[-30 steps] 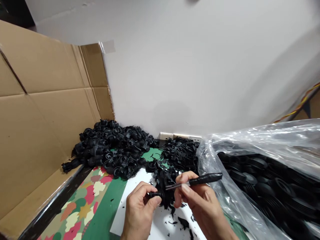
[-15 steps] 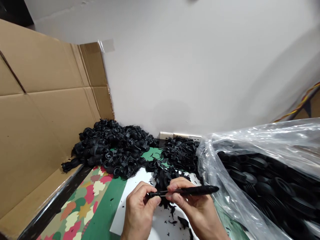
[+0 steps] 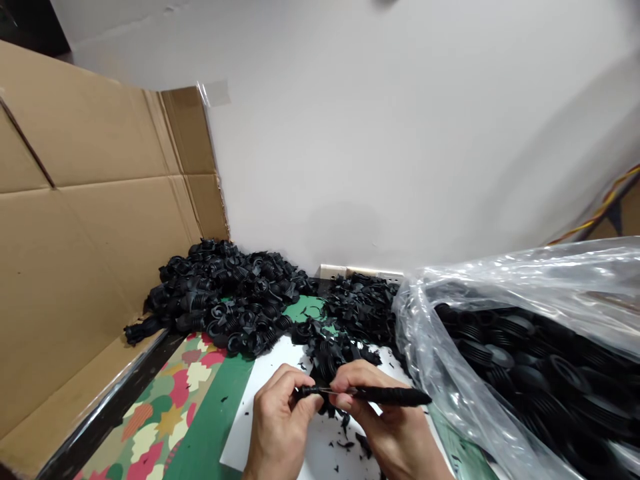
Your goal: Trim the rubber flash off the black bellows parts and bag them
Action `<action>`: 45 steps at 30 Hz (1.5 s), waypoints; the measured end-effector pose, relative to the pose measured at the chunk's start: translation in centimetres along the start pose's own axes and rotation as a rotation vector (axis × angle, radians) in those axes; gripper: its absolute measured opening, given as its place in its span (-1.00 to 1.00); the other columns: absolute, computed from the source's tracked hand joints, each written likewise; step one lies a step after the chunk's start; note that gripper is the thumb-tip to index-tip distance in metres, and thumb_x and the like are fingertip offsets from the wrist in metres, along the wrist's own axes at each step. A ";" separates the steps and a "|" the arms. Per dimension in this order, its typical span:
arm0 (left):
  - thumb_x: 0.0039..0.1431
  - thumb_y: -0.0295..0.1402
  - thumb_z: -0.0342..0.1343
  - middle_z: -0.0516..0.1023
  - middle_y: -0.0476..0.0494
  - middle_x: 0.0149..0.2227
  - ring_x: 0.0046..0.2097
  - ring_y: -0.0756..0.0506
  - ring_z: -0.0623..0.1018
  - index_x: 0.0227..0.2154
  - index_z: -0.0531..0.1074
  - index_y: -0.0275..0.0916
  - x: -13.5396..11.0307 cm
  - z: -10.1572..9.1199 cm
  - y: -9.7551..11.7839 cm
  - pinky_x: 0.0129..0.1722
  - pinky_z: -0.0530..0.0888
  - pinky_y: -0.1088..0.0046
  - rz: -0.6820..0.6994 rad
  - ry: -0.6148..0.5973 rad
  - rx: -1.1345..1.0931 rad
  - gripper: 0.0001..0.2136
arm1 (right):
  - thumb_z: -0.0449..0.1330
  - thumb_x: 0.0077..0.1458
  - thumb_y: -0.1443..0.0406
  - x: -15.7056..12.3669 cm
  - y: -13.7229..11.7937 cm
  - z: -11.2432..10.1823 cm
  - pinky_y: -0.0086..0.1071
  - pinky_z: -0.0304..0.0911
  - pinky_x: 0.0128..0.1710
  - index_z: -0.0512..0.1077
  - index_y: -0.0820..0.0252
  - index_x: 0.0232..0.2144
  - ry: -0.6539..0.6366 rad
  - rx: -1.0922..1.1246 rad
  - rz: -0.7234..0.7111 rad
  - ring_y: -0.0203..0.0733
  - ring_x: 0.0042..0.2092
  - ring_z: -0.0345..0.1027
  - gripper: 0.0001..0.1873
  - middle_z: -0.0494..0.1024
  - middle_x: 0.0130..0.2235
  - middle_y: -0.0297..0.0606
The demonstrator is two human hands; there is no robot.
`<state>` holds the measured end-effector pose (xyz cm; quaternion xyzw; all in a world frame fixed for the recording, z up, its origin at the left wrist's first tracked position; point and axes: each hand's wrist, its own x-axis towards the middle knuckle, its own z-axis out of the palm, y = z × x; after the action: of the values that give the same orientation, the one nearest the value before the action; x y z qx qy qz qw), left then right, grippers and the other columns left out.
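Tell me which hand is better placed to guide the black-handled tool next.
Probably the right hand: it grips the tool, whose thin metal end points at the small black part. The left hand pinches that part.

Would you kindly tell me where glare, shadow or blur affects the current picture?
Head view: bright glare streaks the plastic bag; faint, soft-edged shadows fall on the wall; the black pile loses detail; the left hand and right hand look fairly sharp, though the tip of the tool is hard to make out.
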<state>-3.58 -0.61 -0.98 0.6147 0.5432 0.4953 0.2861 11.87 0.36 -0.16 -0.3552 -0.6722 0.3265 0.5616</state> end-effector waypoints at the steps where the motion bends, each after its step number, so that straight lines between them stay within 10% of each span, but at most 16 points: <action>1: -0.05 -0.53 0.10 0.43 -0.04 -0.51 -0.45 -0.07 0.43 -0.54 0.46 -0.21 0.0 0.0 0.0 -0.50 0.34 0.50 0.010 -0.004 -0.007 -0.90 | 0.16 0.07 0.32 0.0 0.0 0.0 -0.38 0.29 -0.46 0.47 0.10 -0.48 -0.004 -0.035 -0.042 -0.18 -0.44 0.38 -0.87 0.49 -0.45 -0.26; 5: -0.04 -0.51 0.12 0.43 -0.04 -0.50 -0.45 -0.06 0.43 -0.54 0.44 -0.21 -0.2 0.0 0.0 -0.48 0.34 0.50 0.065 -0.011 -0.029 -0.92 | 0.14 0.05 0.38 0.3 1.0 -1.0 -0.37 0.30 -0.47 0.47 0.09 -0.47 0.120 -0.178 -0.155 -0.19 -0.45 0.40 -0.86 0.51 -0.44 -0.24; 9: -0.05 -0.49 0.13 0.43 -0.03 -0.50 -0.47 -0.05 0.40 -0.54 0.44 -0.21 -0.2 0.1 -0.1 -0.50 0.31 0.50 0.043 -0.005 -0.048 -0.94 | 0.21 0.02 0.22 0.5 2.9 -2.1 -0.29 0.32 -0.44 0.45 0.10 -0.43 0.311 -0.156 0.061 -0.13 -0.46 0.41 -0.91 0.51 -0.48 -0.26; 20: -0.12 -0.50 0.16 0.43 -0.01 -0.50 -0.50 -0.03 0.37 -0.53 0.46 -0.22 0.1 0.2 -0.3 -0.51 0.31 0.50 -0.013 0.041 -0.052 -0.93 | 0.17 0.04 0.04 0.7 1.1 -0.9 -0.29 0.34 -0.41 0.34 0.15 -0.44 0.210 0.356 0.373 -0.14 -0.39 0.44 -0.70 0.47 -0.34 -0.26; 29: -0.14 -0.53 0.17 0.44 -0.01 -0.47 -0.49 -0.04 0.39 -0.49 0.46 -0.21 0.1 0.0 -0.6 -0.50 0.34 0.48 0.054 0.074 0.036 -0.88 | 0.05 0.10 0.02 1.0 1.1 -1.3 -0.34 0.19 -0.37 0.32 0.14 -0.48 -0.076 0.009 0.229 -0.15 -0.34 0.30 -0.67 0.46 -0.38 -0.27; 45: -0.30 -0.51 0.25 0.47 0.04 -0.54 -0.52 -0.01 0.40 -0.38 0.54 -0.25 1.6 0.0 0.4 -0.55 0.37 0.53 -0.040 0.158 -0.192 -0.72 | 0.06 0.10 0.08 0.2 -1.2 -4.8 -0.28 0.23 -0.34 0.40 0.12 -0.53 0.020 -0.137 0.201 -0.08 -0.37 0.34 -0.68 0.47 -0.46 -0.26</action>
<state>-3.60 0.82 -0.14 0.5323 0.5263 0.5862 0.3098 16.41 0.08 1.65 -0.4619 -0.6481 0.3308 0.5071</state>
